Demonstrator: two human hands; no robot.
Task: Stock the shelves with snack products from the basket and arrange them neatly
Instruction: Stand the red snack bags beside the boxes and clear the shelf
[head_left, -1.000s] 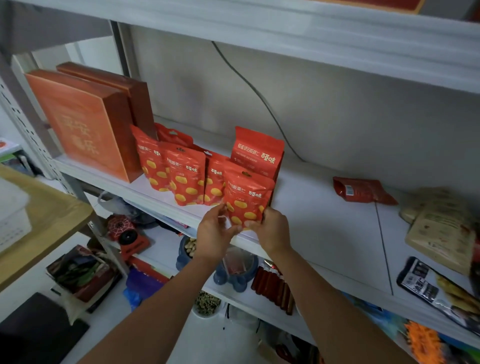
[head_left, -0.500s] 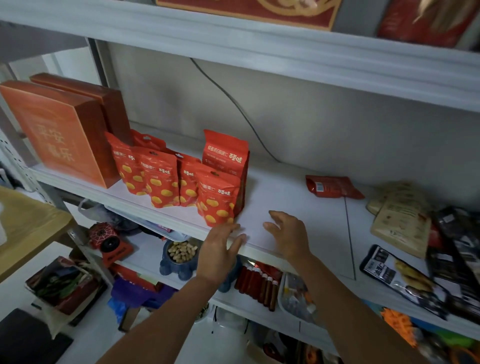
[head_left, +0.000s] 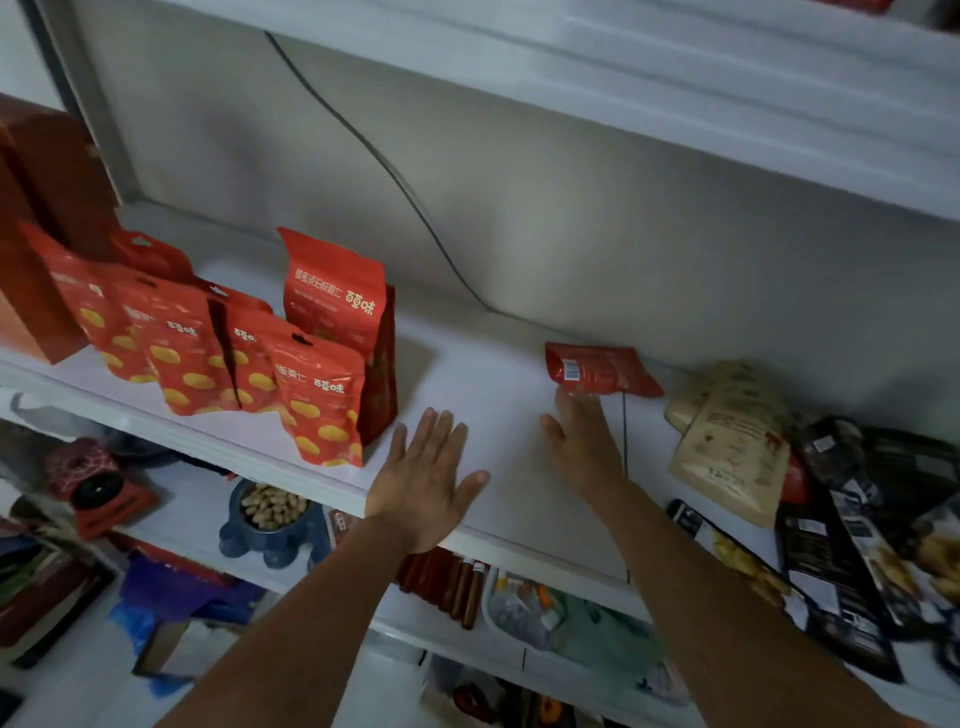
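Red snack bags (head_left: 317, 395) on a white shelf (head_left: 493, 467)
The snack bags have yellow spots and white writing. The tall bag (head_left: 332, 296) behind them is red with white writing. The flat pouch (head_left: 597, 369) near the shelf's back edge is red with a white barcode patch. Toward the right edge, the paper bags (head_left: 727, 447) are tan.

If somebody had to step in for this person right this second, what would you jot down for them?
Left hand: open, empty, over the front of the shelf, beside the standing red pouches.
Right hand: open, fingertips at the flat red pouch near the back wall; contact unclear.
Done: those pouches stand grouped at the left.
Left: probably stand the flat one with them, then tidy the tan bags and dark packets lying at the right. Basket not in view.
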